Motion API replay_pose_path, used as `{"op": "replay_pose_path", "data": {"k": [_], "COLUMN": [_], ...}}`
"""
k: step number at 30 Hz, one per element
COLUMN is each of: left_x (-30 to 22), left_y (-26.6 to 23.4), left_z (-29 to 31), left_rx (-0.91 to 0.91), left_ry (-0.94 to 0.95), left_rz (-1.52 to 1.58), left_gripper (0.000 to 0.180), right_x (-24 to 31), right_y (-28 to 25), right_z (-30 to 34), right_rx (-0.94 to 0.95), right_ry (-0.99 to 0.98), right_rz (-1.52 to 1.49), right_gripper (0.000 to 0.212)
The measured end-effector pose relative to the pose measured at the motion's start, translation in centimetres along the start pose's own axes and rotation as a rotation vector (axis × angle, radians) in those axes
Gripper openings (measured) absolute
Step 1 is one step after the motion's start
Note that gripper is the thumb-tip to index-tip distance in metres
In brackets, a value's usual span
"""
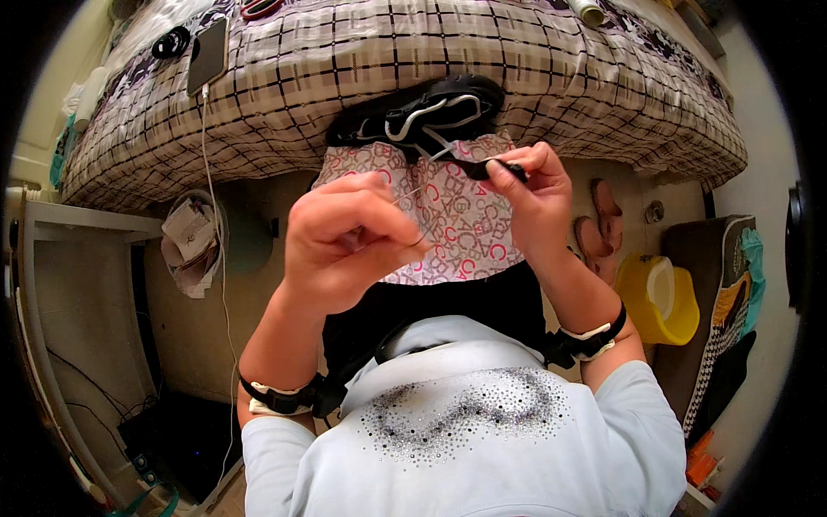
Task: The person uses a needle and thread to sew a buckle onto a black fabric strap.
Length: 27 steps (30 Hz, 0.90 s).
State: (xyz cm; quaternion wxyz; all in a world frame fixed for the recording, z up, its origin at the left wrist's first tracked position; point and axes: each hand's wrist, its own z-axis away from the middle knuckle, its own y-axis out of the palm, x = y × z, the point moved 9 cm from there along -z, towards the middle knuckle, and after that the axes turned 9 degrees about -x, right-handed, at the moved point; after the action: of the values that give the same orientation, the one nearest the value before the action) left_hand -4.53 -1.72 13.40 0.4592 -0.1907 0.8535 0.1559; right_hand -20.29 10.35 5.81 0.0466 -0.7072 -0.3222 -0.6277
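Note:
My left hand (349, 237) is closed in a pinch, held up over my lap. A thin thread-like strand (407, 196) shows beside its fingers, and a small dark tip pokes out at the fingertips; whether that is a needle I cannot tell. My right hand (536, 185) pinches a black strap (475, 169) between thumb and fingers. The strap's left end reaches to a black shoe (413, 112) with white trim and a pale lace-like strip. This shoe lies sideways at the far end of a letter-patterned cloth (469, 228) spread over my lap.
Ahead, a bed with a checked cover (336, 56) carries a phone (208, 56) on a white cable and a black coil (170, 42). To the right are pink slippers (594, 237) and a yellow bucket (680, 306). A bag of papers (189, 237) and a white shelf frame (95, 215) stand left.

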Motion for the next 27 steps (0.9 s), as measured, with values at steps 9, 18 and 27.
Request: {"op": "replay_pose_path", "data": {"k": [9,18,27], "left_x": [0.6,-0.1,9.5], "left_y": [-2.5,-2.0,-11.0], "left_z": [1.4,2.7,6.0], "left_rx": [-0.082,-0.046,-0.145], "left_ry": [-0.064,-0.097,-0.579], "left_rz": [0.108,0.07,-0.72], "left_gripper": [0.014,0.013,0.011], "right_x": [-0.4,-2.0,-2.4], "right_y": [1.6,1.6,-0.2], "right_z": [0.3,0.8,0.7], "right_rx": [0.099,0.095,0.011], "right_ry": [0.138,0.39,0.498], "right_rz": [-0.012,-0.049,-0.14], "right_gripper": [0.022,0.023,0.022]}}
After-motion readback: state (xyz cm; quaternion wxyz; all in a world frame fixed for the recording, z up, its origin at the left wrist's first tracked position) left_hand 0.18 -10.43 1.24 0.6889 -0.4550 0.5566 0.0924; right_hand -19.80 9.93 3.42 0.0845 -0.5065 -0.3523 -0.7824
